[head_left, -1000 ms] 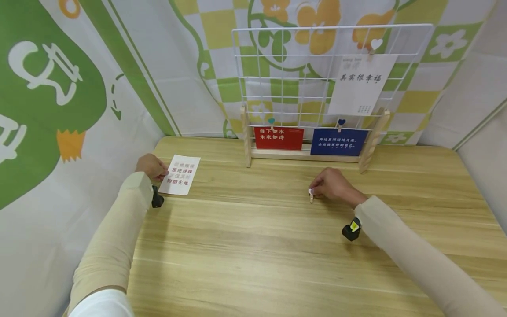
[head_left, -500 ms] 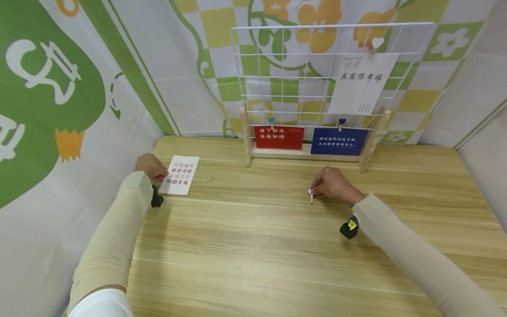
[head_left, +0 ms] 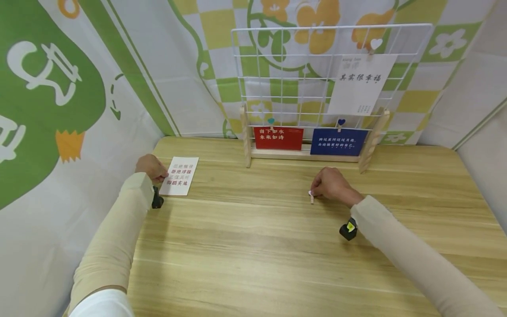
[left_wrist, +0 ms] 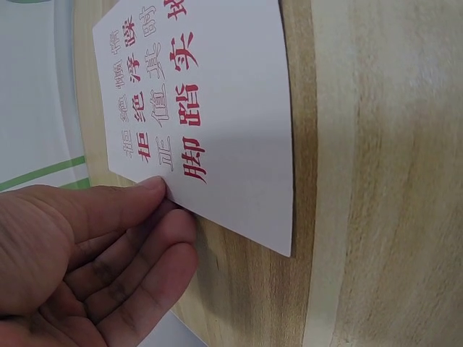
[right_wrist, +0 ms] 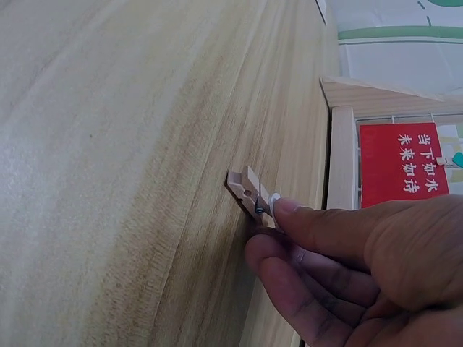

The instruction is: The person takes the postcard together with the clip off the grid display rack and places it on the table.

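On one table (head_left: 237, 246) — two hands (head_left: 151, 168) (head_left: 333, 184) pinch one card (head_left: 183, 176), one clothespin (right_wrist: 247, 191)

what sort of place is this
Perhaps a small booth or screened-off corner, judging by the wood-grain table, the patterned cloth close behind it and the wire rack with cards clipped on.

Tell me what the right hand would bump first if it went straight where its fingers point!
Probably the wooden tabletop. The right hand pinches a small clothespin and angles down toward the wood. I can't tell whether the clothespin touches it.
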Action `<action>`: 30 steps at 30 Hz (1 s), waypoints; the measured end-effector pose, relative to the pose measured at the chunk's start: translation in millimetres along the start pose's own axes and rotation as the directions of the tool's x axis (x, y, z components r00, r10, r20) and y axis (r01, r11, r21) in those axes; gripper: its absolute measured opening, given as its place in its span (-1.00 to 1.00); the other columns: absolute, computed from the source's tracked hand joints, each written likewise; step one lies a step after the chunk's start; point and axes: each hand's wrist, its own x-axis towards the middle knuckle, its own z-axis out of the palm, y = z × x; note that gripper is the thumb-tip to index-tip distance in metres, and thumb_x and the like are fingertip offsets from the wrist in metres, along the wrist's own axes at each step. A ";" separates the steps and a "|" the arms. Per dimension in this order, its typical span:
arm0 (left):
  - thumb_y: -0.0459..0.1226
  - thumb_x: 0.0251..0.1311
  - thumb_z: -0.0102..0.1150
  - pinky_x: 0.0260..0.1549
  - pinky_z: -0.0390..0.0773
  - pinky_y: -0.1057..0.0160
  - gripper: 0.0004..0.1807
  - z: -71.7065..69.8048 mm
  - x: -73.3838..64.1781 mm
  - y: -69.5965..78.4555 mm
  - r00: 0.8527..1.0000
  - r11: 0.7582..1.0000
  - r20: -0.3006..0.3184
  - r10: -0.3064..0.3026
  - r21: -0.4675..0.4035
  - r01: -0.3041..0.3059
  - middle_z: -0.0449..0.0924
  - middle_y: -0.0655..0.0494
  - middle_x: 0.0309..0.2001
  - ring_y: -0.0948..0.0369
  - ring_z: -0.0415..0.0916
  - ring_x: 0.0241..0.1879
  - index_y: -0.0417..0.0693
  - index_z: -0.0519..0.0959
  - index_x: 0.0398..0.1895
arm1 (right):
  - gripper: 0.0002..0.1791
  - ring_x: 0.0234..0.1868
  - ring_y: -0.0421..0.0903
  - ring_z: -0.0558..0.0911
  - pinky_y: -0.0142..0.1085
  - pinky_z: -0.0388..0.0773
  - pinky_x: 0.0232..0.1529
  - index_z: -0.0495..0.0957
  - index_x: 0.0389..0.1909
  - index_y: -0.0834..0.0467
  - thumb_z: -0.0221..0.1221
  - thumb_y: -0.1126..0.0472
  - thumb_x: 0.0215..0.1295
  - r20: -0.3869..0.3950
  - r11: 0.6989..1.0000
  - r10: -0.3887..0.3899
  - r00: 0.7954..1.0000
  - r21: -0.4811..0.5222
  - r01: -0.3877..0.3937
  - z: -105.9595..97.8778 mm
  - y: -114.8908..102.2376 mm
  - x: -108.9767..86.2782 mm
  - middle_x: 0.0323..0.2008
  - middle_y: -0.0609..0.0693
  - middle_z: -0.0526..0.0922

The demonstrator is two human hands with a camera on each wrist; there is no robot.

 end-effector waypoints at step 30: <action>-0.32 0.14 0.27 -0.27 0.60 0.12 -0.76 -8.2 -21.2 29.6 0.957 0.954 -0.120 0.263 0.178 -0.240 0.73 -0.06 -0.51 0.24 0.54 -0.57 -0.37 0.70 -0.23 | -0.92 -0.30 -0.07 0.57 -0.25 0.49 -0.26 0.76 -0.48 0.15 0.44 0.22 0.07 -0.091 0.997 -0.013 0.996 -0.074 0.007 -6.5 -1.2 -5.5 -0.41 0.00 0.78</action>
